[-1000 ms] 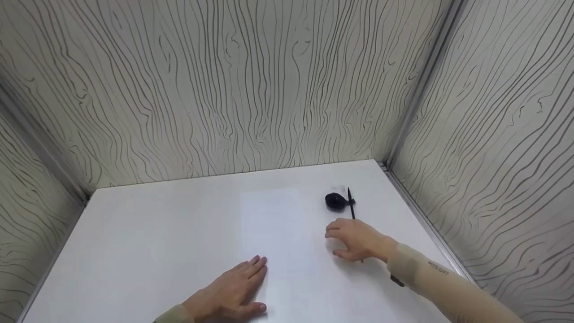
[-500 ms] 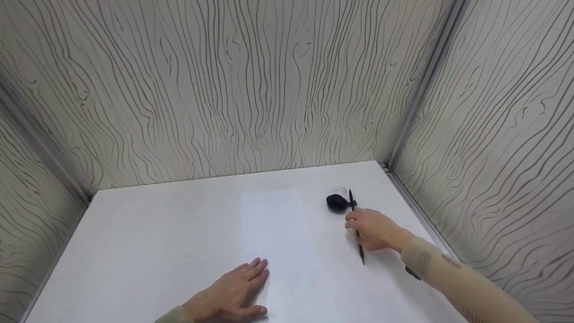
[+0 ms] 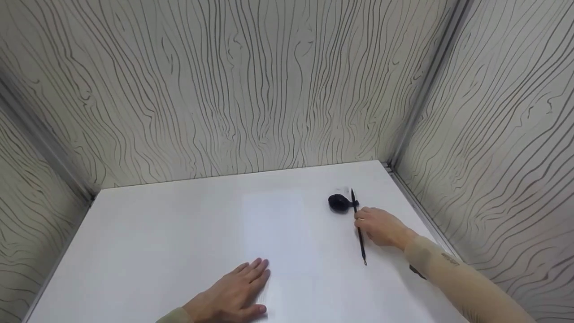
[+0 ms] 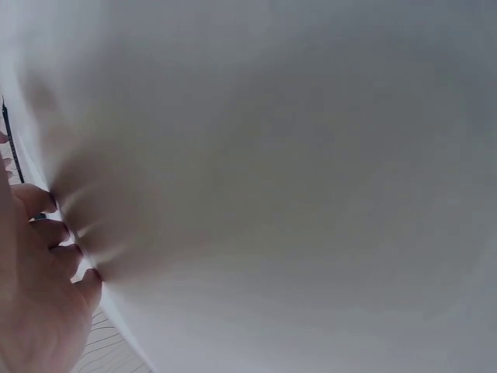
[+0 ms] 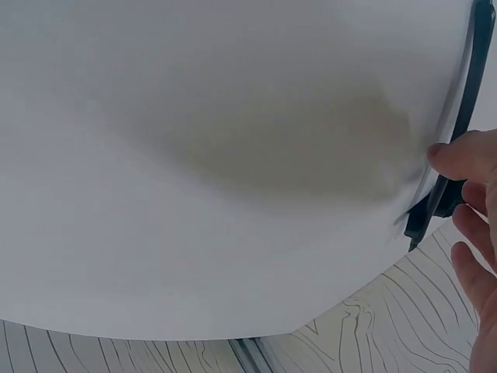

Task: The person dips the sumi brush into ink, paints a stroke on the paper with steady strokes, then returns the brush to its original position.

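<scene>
A slim black brush [image 3: 361,242], dark and pointed at its far end with a small brownish tip at its near end, lies slanted on the white table. Its far part crosses the short handle of a small round black dish [image 3: 338,203]. My right hand [image 3: 381,226] pinches the brush around its middle; in the right wrist view the thumb [image 5: 458,154] is against the shaft [image 5: 471,85]. My left hand [image 3: 231,289] rests palm down, fingers extended, by the lower left of a pale sheet of paper [image 3: 276,233]. In the left wrist view its fingertips [image 4: 92,280] touch the surface.
The white table [image 3: 157,229] is enclosed by a back wall [image 3: 246,89] and side walls with a wood-grain line pattern. Metal rails [image 3: 417,103] run along the corners. A small, faintly marked transparent patch [image 3: 343,190] lies just behind the black dish.
My right hand has moved right from hovering over the brush and has taken hold of it by its middle. The brush has barely shifted. The left hand stays put.
</scene>
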Action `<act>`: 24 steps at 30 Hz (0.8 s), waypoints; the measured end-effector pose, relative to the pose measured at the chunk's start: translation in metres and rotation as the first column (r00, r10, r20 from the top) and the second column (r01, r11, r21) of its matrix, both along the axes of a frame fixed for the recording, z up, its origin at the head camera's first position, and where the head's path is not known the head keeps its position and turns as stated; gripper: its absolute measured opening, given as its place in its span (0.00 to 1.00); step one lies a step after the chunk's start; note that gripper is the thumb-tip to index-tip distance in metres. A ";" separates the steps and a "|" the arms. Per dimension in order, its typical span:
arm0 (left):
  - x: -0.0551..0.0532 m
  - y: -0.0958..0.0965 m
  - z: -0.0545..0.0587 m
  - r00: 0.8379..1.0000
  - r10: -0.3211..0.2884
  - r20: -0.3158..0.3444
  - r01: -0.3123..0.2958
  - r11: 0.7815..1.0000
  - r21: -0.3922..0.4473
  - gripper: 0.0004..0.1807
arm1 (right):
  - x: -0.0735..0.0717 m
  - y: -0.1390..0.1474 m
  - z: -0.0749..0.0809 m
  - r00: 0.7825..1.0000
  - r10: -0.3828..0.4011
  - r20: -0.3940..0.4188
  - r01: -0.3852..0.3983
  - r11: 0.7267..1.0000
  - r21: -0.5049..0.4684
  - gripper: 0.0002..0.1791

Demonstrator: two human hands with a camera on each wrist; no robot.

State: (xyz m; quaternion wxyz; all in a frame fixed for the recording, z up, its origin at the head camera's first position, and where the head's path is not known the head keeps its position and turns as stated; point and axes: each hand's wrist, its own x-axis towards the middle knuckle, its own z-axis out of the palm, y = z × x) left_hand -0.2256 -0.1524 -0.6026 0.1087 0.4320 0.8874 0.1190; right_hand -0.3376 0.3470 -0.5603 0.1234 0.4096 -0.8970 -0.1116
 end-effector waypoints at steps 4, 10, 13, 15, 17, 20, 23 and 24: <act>-0.001 -0.001 0.000 1.000 -0.001 0.014 0.001 1.000 0.005 0.51 | -0.005 0.002 -0.005 0.999 0.028 -0.042 -0.026 0.999 0.045 0.10; -0.001 -0.001 0.000 0.998 0.024 0.061 -0.024 1.000 -0.002 0.51 | -0.011 0.003 -0.010 0.993 0.069 -0.094 -0.062 0.995 0.077 0.08; -0.001 -0.001 0.000 0.997 0.028 0.067 -0.028 1.000 -0.001 0.51 | -0.014 0.002 -0.014 0.984 0.119 -0.131 -0.109 0.991 0.077 0.07; -0.001 -0.001 0.000 0.997 0.026 0.066 -0.026 1.000 -0.001 0.52 | -0.016 0.001 -0.016 0.977 0.149 -0.154 -0.139 0.988 0.073 0.07; -0.001 -0.001 0.000 0.998 0.023 0.062 -0.023 1.000 -0.003 0.52 | -0.017 -0.001 -0.017 0.970 0.169 -0.173 -0.158 0.985 0.076 0.08; -0.001 -0.002 0.000 0.998 0.022 0.061 -0.021 1.000 -0.007 0.52 | -0.018 -0.003 -0.019 0.964 0.182 -0.195 -0.167 0.982 0.093 0.09; -0.002 -0.002 0.000 0.998 0.015 0.054 -0.015 1.000 -0.008 0.52 | -0.018 -0.006 -0.020 0.961 0.182 -0.206 -0.156 0.978 0.136 0.10; -0.001 -0.001 0.000 0.999 0.015 0.051 -0.015 1.000 -0.004 0.52 | -0.018 -0.006 -0.020 0.961 0.183 -0.209 -0.154 0.977 0.150 0.10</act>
